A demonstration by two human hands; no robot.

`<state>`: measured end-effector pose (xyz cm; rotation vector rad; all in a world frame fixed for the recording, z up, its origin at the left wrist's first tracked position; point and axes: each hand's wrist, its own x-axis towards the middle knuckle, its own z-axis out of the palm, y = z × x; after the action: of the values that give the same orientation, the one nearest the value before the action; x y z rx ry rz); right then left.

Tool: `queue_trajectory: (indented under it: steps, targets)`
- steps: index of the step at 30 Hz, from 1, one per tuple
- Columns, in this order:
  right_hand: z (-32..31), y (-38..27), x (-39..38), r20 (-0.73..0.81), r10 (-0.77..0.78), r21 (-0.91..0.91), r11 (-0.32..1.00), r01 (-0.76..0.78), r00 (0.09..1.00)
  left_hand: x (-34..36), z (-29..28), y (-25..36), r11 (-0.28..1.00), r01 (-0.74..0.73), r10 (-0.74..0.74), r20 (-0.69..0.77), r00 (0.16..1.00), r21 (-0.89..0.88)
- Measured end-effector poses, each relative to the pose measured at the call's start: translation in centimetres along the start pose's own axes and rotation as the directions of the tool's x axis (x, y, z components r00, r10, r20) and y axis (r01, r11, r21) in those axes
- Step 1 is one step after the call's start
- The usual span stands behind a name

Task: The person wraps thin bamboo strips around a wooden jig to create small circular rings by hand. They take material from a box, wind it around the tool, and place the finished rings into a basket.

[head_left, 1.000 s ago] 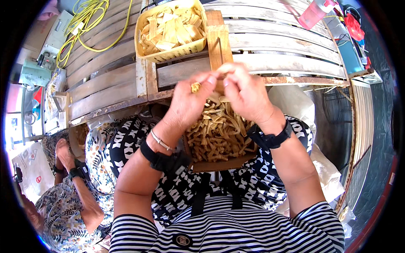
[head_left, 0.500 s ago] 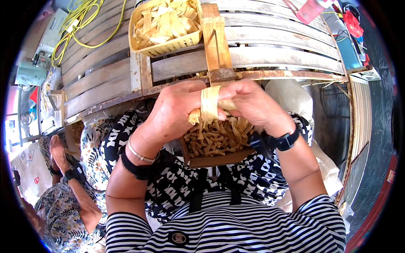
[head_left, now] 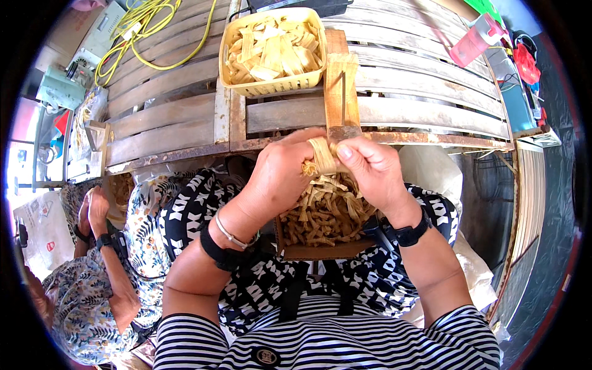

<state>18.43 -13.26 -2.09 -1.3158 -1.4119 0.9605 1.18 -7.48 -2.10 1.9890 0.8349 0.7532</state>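
Note:
A pale yellow, flat, flexible strip [head_left: 322, 157] is looped and folded over itself between my two hands, above the box on my lap. Around its left part the fingers of my left hand [head_left: 277, 179] are closed, with a bunched end poking out below. My right hand [head_left: 375, 176] pinches the other side between thumb and fingers. Directly underneath, an open cardboard box [head_left: 327, 251] holds many small knotted yellowish-brown pieces [head_left: 320, 219]. Part of the strip is hidden by my fingers.
A yellow plastic basket [head_left: 274, 88] of loose flat strips stands on the slatted wooden table [head_left: 425, 114]. Beside it, an upright wooden block [head_left: 341, 80] is at the table's edge. A pink bottle [head_left: 475, 42] and yellow cable [head_left: 132, 34] lie farther off. Another person's hands [head_left: 92, 209] are at left.
My right hand has turned, its thumb now on top of the strip, and come closer to my left hand. The strip's loop is tighter. The view has shifted slightly.

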Motion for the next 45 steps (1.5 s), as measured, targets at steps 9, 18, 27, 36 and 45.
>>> queue_trajectory:
  steps: [9, 18, 27, 36, 45]
  targets:
    - [-0.6, 1.1, 0.3, 0.255, 0.304, 0.056, 0.943, -0.328, 0.918, 0.3, -0.7, 0.6, 0.98, -0.148, 0.151, 0.011, 0.989, -0.132]
    - [-1.3, -0.1, 0.3, 0.404, 0.466, 0.518, 0.592, -0.617, 0.787, 0.8, -2.2, 0.4, 0.791, 0.219, -0.267, -0.001, 0.964, -0.571]
    - [-2.3, -0.2, 1.3, 0.169, 0.492, 0.332, 0.787, -0.519, 0.854, 1.0, -0.3, -0.4, 0.426, 0.415, -0.491, 0.18, 0.852, -0.804]
    - [-3.1, 3.0, 5.0, -0.351, 0.107, -0.614, 0.724, -0.315, 0.93, 5.7, 2.9, -3.6, 0.795, 0.496, -0.546, -0.054, 0.836, -0.35]
    - [-1.3, 1.6, 2.5, -0.025, -0.232, -0.526, 0.83, 0.184, 0.972, 2.3, 2.0, -0.2, 0.782, 0.358, -0.44, -0.044, 0.897, -0.51]
